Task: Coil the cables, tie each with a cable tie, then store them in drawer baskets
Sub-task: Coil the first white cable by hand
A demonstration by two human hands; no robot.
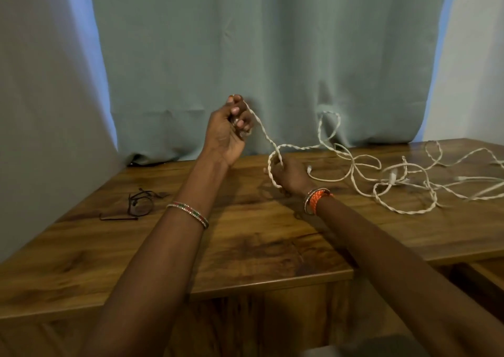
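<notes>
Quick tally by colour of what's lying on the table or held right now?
White twisted cable: 1 tangle, strand count unclear, held by left hand and right hand
Black ties: 1 small bunch, number unclear
Total: 2 groups

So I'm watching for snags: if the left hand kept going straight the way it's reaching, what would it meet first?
Most likely the green curtain right behind the raised left hand, which grips the white cable. Nothing shows between them, though the gap is hard to judge.
</notes>
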